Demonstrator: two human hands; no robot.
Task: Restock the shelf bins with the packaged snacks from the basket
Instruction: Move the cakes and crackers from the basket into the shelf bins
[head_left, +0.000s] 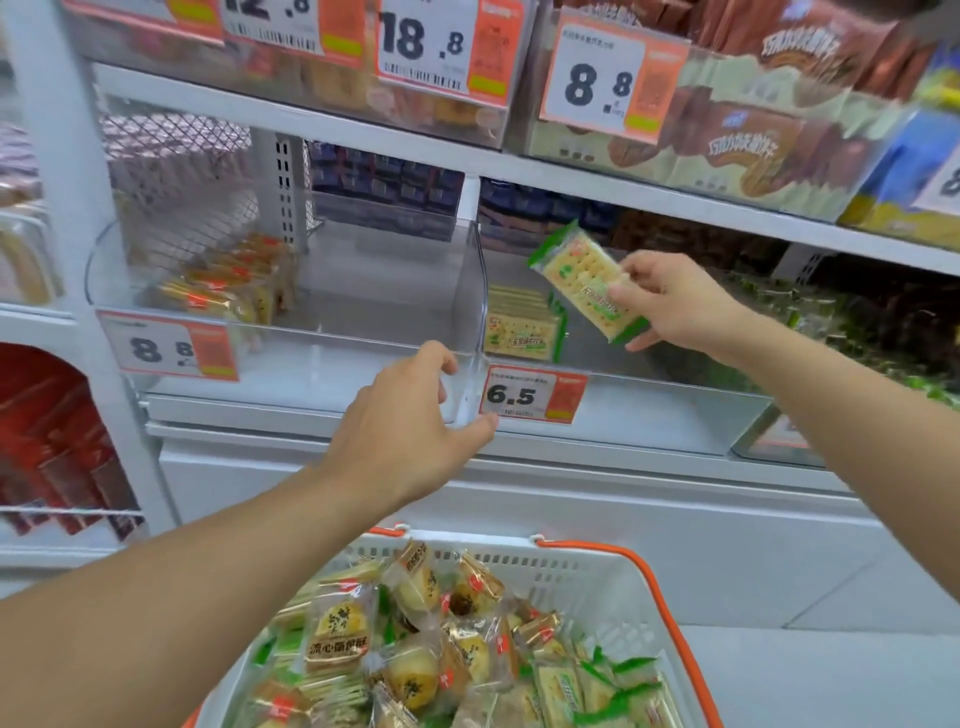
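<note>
The green cracker packet (589, 283), pinched at its lower end by the right hand (675, 306) above the 6.5 bin (675, 410), looks light, crinkly and breakable, best held by its edges, while the left hand's (410, 431) curled fingers grip the bin divider (475, 312) at 9 o'clock.

Two bare forearms, uncovered along the whole visible length; no sleeve edge showing. Left hand (410, 415): bare, no glove, ring, watch or strap visible. Right hand (670, 304): bare likewise, wrist unadorned. Fingers (631, 270) with short, unpainted nails where visible. Fine hair along both forearms.
</note>
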